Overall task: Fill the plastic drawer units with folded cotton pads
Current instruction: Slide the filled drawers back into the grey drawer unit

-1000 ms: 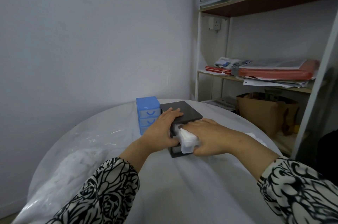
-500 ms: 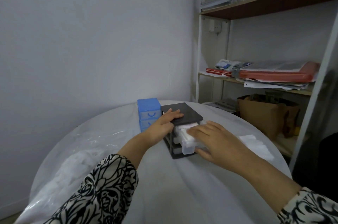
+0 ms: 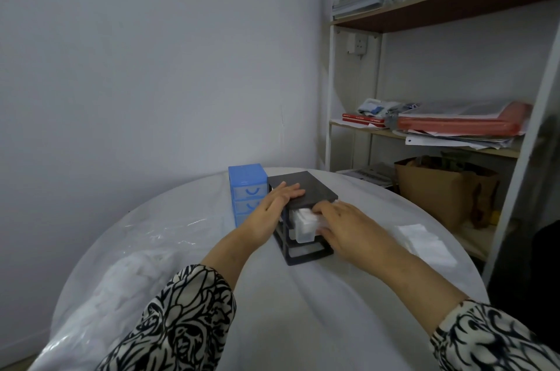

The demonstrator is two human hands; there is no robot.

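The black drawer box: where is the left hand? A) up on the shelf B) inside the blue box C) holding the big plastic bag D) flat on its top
D. The left hand lies flat with straight fingers on top of the black drawer box, while the right hand is at its pulled-out clear drawer of white pads.

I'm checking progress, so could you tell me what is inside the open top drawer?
The top drawer of the black unit holds white folded pads. The right hand covers the rest.
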